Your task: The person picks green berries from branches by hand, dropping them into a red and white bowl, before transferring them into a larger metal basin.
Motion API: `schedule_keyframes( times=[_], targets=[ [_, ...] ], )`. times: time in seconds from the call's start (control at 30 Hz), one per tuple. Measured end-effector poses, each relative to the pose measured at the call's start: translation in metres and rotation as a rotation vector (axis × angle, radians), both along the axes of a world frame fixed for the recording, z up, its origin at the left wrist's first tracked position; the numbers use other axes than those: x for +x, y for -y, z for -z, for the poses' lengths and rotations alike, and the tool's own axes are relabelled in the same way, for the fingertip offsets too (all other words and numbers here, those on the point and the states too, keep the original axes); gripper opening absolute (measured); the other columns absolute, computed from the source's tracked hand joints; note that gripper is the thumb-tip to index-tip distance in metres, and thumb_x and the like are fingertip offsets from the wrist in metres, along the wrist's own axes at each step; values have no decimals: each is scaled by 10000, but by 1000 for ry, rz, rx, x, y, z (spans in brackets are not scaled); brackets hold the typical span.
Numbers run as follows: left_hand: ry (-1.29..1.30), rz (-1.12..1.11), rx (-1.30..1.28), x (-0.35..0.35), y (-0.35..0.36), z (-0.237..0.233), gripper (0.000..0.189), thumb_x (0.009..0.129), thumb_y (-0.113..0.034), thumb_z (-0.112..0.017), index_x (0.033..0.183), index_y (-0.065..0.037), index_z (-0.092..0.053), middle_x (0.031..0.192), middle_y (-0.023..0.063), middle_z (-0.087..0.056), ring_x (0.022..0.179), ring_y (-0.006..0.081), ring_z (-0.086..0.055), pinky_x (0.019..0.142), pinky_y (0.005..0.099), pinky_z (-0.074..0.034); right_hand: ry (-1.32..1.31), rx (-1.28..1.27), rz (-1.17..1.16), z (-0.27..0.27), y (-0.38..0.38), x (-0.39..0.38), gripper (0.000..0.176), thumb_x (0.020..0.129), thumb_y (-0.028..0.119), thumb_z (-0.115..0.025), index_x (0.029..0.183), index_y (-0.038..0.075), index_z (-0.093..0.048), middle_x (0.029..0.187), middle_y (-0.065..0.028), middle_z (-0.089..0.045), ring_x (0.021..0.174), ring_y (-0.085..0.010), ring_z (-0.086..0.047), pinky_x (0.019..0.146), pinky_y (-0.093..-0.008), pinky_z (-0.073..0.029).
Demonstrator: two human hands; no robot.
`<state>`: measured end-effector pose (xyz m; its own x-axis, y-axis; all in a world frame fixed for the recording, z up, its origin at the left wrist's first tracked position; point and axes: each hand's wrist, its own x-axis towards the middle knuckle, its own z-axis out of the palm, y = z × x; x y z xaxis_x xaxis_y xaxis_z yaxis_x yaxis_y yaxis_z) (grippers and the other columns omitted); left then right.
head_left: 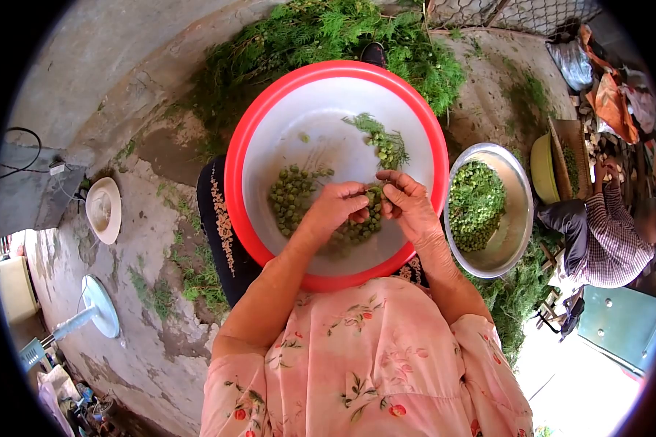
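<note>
Plainly light, frail; left hand (337, 207) and right hand (410, 204) both pinch the green sprig (374, 194) in a closed grip; hold its stem, berries likely crush.

The person wears a pink, short-sleeved, flower-printed blouse (364, 364)

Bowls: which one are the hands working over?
The red-rimmed basin on the lap: left hand and right hand pinch green berries over it. The metal bowl to its right is untouched.
</note>
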<state>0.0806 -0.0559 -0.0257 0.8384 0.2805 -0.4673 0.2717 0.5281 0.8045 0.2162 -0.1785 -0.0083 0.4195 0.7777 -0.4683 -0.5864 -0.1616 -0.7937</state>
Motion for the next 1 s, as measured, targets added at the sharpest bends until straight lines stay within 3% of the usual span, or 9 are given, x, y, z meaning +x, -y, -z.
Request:
schedule_keyframes(
  times=[0.2,0.3,0.6,0.8,1.0],
  targets=[
    [30,-31,-75,-1,1,2,299,874,-141,-573,1121,26,-586,849,69,-629,739,143,-597,688,286,-504,195,-143,-62,-2,-1,-5,194,846,95,-581,1010,-3,-618,632,1,-532,531,-82,-474,494,-217,-384],
    [33,5,-32,0,0,2,295,870,-156,-585,1102,27,-596,857,73,-631,738,141,-596,687,282,-500,217,-134,14,7,-4,-11,160,839,101,-586,951,-9,-615,633,-7,-541,528,-82,-478,483,-220,-381],
    [-94,-48,17,1,1,-3,301,821,-180,-619,1050,15,-622,792,55,-623,670,134,-569,653,277,-485,32,-113,159,13,-3,-13,103,866,106,-560,930,26,-570,698,-32,-570,600,-118,-541,540,-235,-424],
    [-136,-89,43,0,-2,6,292,810,-180,-613,1030,11,-623,788,62,-611,659,144,-575,623,278,-492,-163,107,189,19,2,-11,100,885,134,-566,941,54,-544,788,-60,-610,644,-151,-587,560,-255,-454],
    [-1,-175,-139,1,2,5,247,827,-118,-589,1036,11,-617,821,88,-627,686,161,-613,608,289,-520,-226,113,198,18,2,-10,93,886,122,-566,953,63,-542,824,-72,-625,653,-161,-595,585,-261,-474]
  ],
)
